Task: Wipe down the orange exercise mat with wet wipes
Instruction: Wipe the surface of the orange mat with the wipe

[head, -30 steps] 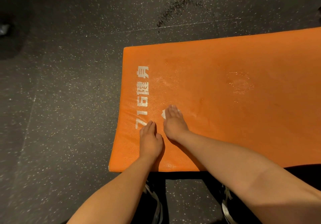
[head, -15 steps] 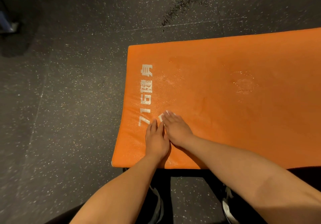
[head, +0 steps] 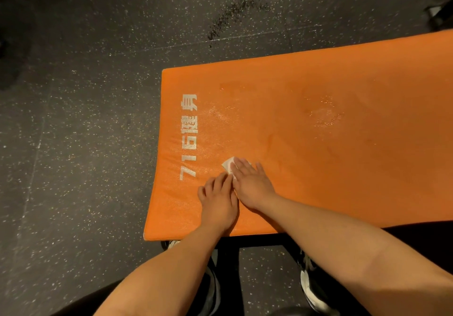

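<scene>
Right-hand fingers [head: 241, 168]: straight, held close together, flat on top of the wet wipe [head: 227, 166] and pressing it onto the mat. Only a white corner of the wipe showed past the fingertips, at frame centre. No pinch seen.

Left-hand fingers [head: 215, 183]: extended, slightly apart, lying on the mat surface and holding nothing.

Right hand [head: 253, 187] and left hand [head: 219, 204] sat side by side, touching along their inner edges, both just right of the white lettering [head: 188, 139].

Orange exercise mat [head: 343, 180]: lay flat on the speckled dark floor [head: 73, 144], filling the centre and right of frame, with its short end toward frame left.

Progress (judgement): partly done. A damp sheen beside the lettering and a glistening wet patch [head: 323, 114] right of centre suggested those areas had been wiped. The strip along the lower edge and the stretch running off frame right looked matte, so probably not yet covered. The far end was out of view, so its state could not be told.
</scene>
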The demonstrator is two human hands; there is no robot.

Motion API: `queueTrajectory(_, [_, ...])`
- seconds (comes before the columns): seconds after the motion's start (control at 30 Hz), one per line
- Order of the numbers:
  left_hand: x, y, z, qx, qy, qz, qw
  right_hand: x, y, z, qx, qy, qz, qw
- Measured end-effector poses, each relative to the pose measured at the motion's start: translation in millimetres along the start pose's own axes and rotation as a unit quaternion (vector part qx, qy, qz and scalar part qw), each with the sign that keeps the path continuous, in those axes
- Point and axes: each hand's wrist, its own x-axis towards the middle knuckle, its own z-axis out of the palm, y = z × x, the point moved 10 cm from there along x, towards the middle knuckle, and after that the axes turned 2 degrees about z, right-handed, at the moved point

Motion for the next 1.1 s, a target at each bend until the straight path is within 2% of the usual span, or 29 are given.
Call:
queueTrajectory(0.13, [-0.7, 14.8, 10.7, -0.001, -0.029, 0.001, 1.000, -11.9, 67.7, -13.9, 0.038, 0.022, 0.148, 0.988])
queueTrajectory(0.2, [0.6, 12.4, 13.8, -0.001, -0.037, -0.008, 0.999, -18.7, 81.0, -13.7, 0.058, 0.024, 0.194, 0.979])
queueTrajectory(0.27, [0.7, 12.0, 13.5, -0.013, -0.040, -0.018, 0.999, -23.9, 68.8, -8.7, 0.071, 0.025, 0.190, 0.979])
queueTrajectory(0.37, [-0.2, 14.5, 13.4, -0.030, -0.045, -0.034, 0.998, -32.1, 32.0, 3.2, 0.047, 0.015, 0.097, 0.994])
queueTrajectory(0.43, [-1.0, 16.6, 14.1, -0.029, -0.048, -0.035, 0.998, -35.7, 32.2, 4.4, 0.022, 0.009, 0.065, 0.998])
queueTrajectory(0.6, [-1.6, 18.6, 14.4, -0.028, -0.064, -0.034, 0.997, -41.7, 89.4, -11.4, 0.040, 0.008, 0.176, 0.984])
queueTrajectory(0.7, [-3.5, 21.5, 16.5, -0.028, -0.074, -0.037, 0.996, -48.1, 75.0, -7.5, 0.041, 0.007, 0.190, 0.981])
queueTrajectory(0.8, [-6.8, 23.1, 17.5, -0.030, -0.082, -0.030, 0.996, -53.7, 28.3, 5.5, 0.043, -0.007, 0.085, 0.995])
queueTrajectory(0.87, [-9.2, 22.8, 16.5, -0.032, -0.082, -0.023, 0.996, -55.3, 22.3, 7.2, 0.025, -0.011, 0.037, 0.999])
queueTrajectory(0.93, [-9.9, 23.4, 14.7, -0.034, -0.082, -0.017, 0.996, -53.5, 42.3, -0.8, 0.014, 0.002, 0.065, 0.998])
queueTrajectory(1.03, [-9.2, 24.2, 14.1, -0.030, -0.080, -0.014, 0.996, -58.2, 81.0, -8.8, 0.041, 0.024, 0.179, 0.983])
queueTrajectory(1.1, [-9.0, 23.2, 14.8, -0.028, -0.081, -0.019, 0.996, -60.7, 79.7, -6.6, 0.062, 0.037, 0.200, 0.977])
